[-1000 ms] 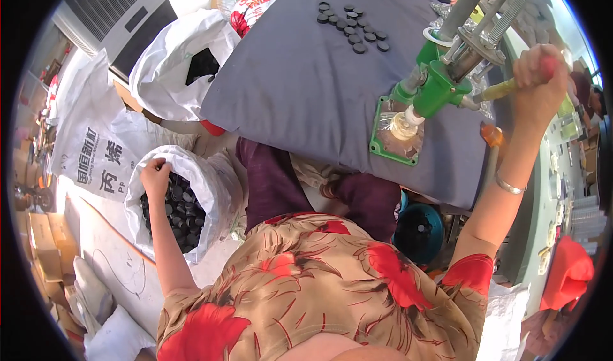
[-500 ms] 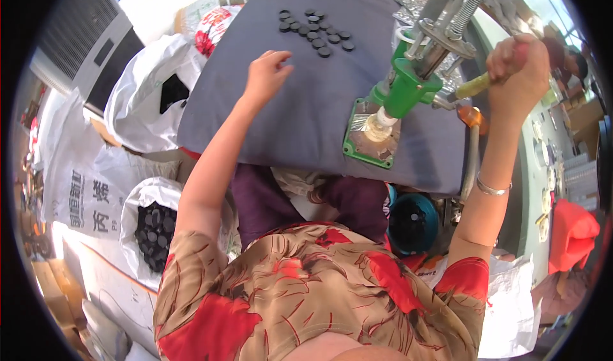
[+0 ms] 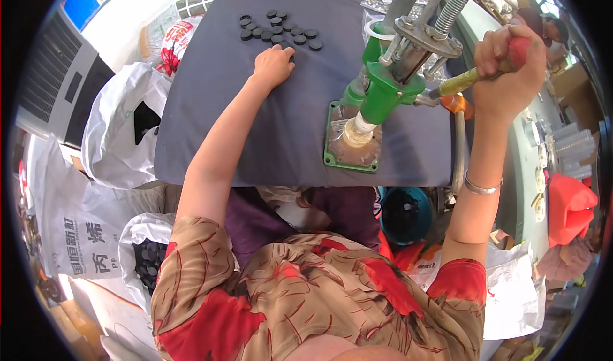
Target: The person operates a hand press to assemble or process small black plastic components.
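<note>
A green hand press (image 3: 382, 91) stands on a green base plate (image 3: 337, 160) on the grey table (image 3: 223, 124). My right hand (image 3: 507, 73) is shut on the press lever (image 3: 469, 78), gripping its red knob. My left hand (image 3: 273, 65) rests knuckles-up on the table, its fingers curled at the near edge of a cluster of several small black discs (image 3: 278, 29). Whether it holds a disc is hidden.
A white sack of black discs (image 3: 150, 259) sits low at my left. More white bags (image 3: 121, 137) lie beside the table. A blue round container (image 3: 404, 214) hangs under the press. A red object (image 3: 568, 207) lies far right.
My left hand left the sack of discs, rose over the table and reached the disc cluster. My right hand stayed on the lever.
</note>
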### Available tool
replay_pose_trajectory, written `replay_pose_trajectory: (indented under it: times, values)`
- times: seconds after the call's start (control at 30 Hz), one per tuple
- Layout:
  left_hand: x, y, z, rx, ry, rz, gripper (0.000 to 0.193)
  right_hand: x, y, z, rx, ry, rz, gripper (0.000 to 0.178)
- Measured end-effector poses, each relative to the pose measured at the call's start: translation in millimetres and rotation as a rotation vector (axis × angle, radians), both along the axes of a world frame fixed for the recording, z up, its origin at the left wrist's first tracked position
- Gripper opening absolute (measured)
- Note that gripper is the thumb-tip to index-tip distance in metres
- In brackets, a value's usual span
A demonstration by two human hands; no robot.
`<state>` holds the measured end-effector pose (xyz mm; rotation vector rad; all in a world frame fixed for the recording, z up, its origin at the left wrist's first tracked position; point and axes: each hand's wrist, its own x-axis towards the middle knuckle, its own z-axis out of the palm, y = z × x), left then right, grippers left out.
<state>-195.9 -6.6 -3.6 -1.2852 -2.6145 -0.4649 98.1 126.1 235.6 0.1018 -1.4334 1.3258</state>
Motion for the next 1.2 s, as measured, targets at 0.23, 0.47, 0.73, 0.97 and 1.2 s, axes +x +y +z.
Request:
replay_pose_trajectory:
  times: [0.23, 0.47, 0.73, 0.97, 1.2]
  values:
    - [-4, -22, -2, 0.106, 0.028, -0.148, 0.037, -2, 2, -1, 0.025, 0.017, 0.064, 0.034]
    - [18, -46, 1, 0.871, -1.311, -0.289, 0.056, 0, 2, -2, 0.015, 0.024, 0.036, 0.034]
    - [32, -59, 6, 0.766, -1.269, -0.310, 0.056, 0, 5, -5, 0.041, 0.009, 0.118, 0.032]
    - [128, -60, 50, 0.469, -0.748, -0.489, 0.066, 4, 13, -1, 0.058, 0.003, 0.194, 0.033]
    - [175, -20, 40, 0.421, -0.466, -0.585, 0.061, -1, 11, -4, -0.004, 0.005, 0.159, 0.034]
